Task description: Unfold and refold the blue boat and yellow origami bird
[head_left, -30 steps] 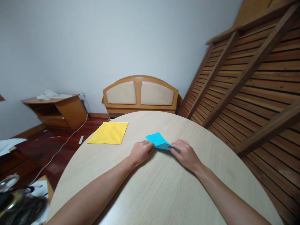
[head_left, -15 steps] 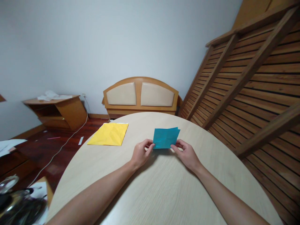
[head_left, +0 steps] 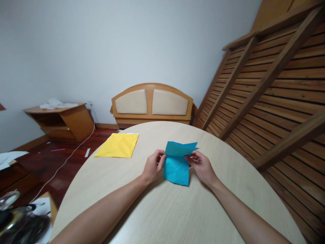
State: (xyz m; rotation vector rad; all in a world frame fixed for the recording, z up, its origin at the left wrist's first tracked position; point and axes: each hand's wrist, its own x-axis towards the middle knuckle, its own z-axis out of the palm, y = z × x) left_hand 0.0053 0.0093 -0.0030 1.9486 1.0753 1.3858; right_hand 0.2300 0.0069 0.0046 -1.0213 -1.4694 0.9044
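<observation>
A creased sheet of blue paper (head_left: 176, 168) is held between my two hands above the round table. Its upper part is a darker folded layer with pointed tips at the right, while a brighter flap hangs down toward me. My left hand (head_left: 154, 166) pinches the left edge between thumb and fingers. On the opposite edge, my right hand (head_left: 201, 166) is closed with its thumb on the front and fingers partly hidden behind. A flat stack of yellow paper (head_left: 118, 145) lies to the left, apart from both hands, with a white edge showing at its back.
The round pale wooden table (head_left: 162, 217) stands before a headboard (head_left: 150, 88). A slatted wooden bed frame (head_left: 274, 84) leans along the right. At left are a low cabinet (head_left: 76, 120), a white cord (head_left: 66, 158) on the floor, and a cluttered surface with dark items.
The blue paper has opened out: a brighter flap now hangs below the hands toward me, and the right-hand tips have spread apart. Both hands keep nearly the same place; the yellow paper is unmoved.
</observation>
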